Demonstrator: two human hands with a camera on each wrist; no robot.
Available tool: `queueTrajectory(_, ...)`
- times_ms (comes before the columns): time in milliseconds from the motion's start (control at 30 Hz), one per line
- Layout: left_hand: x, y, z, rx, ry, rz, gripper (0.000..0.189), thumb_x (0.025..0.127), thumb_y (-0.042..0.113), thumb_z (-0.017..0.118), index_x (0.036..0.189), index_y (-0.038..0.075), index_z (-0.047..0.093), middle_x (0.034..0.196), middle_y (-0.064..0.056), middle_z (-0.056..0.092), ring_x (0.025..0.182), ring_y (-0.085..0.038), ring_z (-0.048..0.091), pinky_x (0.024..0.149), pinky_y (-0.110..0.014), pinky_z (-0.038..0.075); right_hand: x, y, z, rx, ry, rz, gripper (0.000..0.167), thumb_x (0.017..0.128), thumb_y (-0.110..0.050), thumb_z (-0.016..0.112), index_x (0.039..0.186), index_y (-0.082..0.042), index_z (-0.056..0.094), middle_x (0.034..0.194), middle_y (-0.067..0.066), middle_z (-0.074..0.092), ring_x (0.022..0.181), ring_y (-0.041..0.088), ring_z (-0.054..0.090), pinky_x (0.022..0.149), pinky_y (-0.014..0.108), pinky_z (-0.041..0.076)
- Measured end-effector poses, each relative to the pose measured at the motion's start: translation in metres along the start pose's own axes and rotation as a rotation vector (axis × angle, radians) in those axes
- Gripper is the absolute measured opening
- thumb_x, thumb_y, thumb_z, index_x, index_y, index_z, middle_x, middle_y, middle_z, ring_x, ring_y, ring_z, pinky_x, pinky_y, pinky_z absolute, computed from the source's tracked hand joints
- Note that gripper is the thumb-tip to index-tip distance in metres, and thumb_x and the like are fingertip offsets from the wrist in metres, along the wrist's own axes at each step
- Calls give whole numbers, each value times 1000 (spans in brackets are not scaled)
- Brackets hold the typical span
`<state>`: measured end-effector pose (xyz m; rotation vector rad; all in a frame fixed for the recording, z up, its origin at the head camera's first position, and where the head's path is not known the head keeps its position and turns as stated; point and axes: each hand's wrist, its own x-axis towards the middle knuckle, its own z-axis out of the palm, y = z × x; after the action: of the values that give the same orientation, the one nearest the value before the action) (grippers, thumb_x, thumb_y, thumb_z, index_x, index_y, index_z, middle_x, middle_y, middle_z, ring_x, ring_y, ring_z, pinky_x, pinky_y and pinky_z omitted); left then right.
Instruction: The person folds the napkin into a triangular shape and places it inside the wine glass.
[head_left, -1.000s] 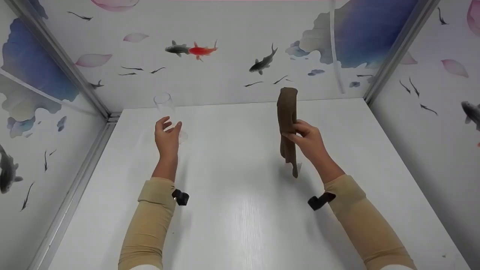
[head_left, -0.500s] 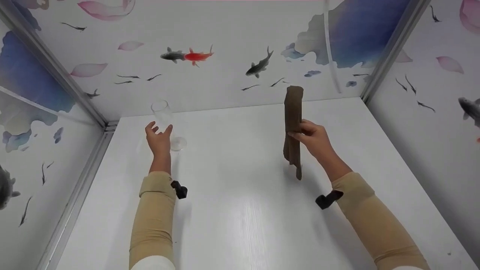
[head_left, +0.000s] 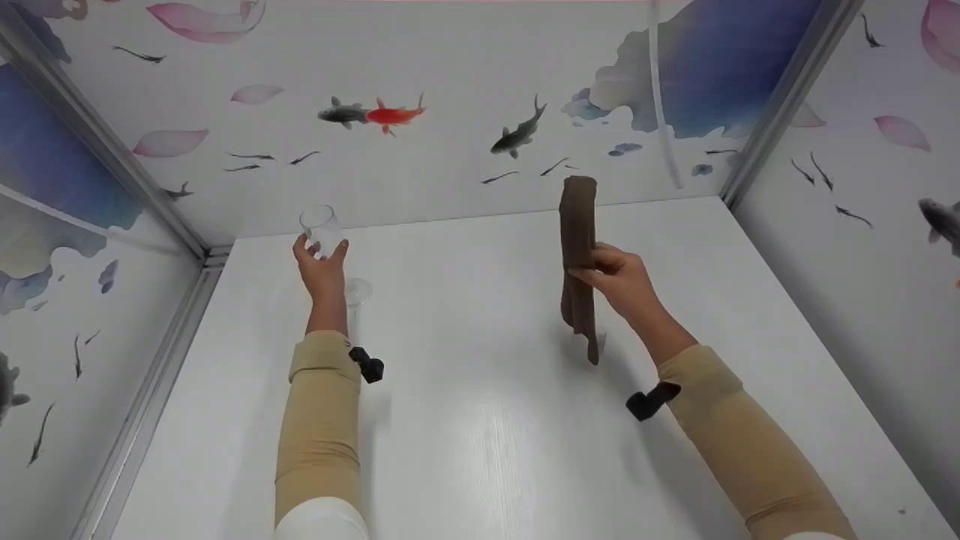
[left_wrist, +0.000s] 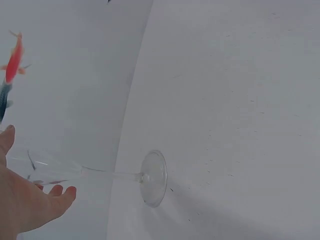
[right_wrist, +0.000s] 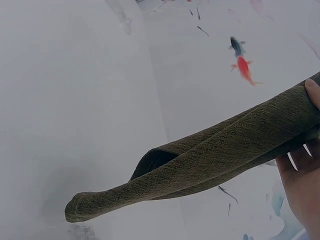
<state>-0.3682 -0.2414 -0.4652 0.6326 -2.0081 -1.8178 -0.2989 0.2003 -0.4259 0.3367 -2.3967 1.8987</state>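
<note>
On the white table [head_left: 480, 322] near the back left, a clear stemmed wine glass [head_left: 325, 226] stands upright. My left hand [head_left: 322, 274] is round its bowl, thumb on one side and curled fingers on the other. In the left wrist view the stem and round foot [left_wrist: 154, 178] show beyond the fingers [left_wrist: 62, 200]; part of the bowl is cut off by the frame. My right hand [head_left: 622, 277] pinches a brown folded cloth [head_left: 578, 225] between thumb and fingers. The cloth is held above the table, long and narrow, its lower end hanging loose.
White walls printed with fish, petals and blue patches enclose the table at the back and both sides. Metal frame posts [head_left: 795, 105] stand at the corners. A small black camera sits on each wrist, over tan sleeves [head_left: 319, 427].
My left hand, earlier with fingers spread in front of the wine glass, has moved up round its bowl. My right hand keeps its pinch on the cloth, with only slight shifts. The head view tilted a little.
</note>
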Motion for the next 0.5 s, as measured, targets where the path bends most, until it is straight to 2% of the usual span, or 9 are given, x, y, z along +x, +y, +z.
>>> queueTrajectory(200,4,-1,-4,-27,20,16,69,95,17,65,151,13,24,145,-16,38,133,-29,40,106,-32,35,4,0,7,13,-21,-10,26,88,-4,71,112,3,70,122,12,62,108,24,60,83,34,54)
queueTrajectory(500,1,0,-2,-78,-9,-3,67,95,16,65,149,15,26,144,-15,37,130,-29,43,102,-31,39,6,4,9,-3,-26,49,27,88,-4,71,114,4,69,127,13,60,112,27,59,88,40,52)
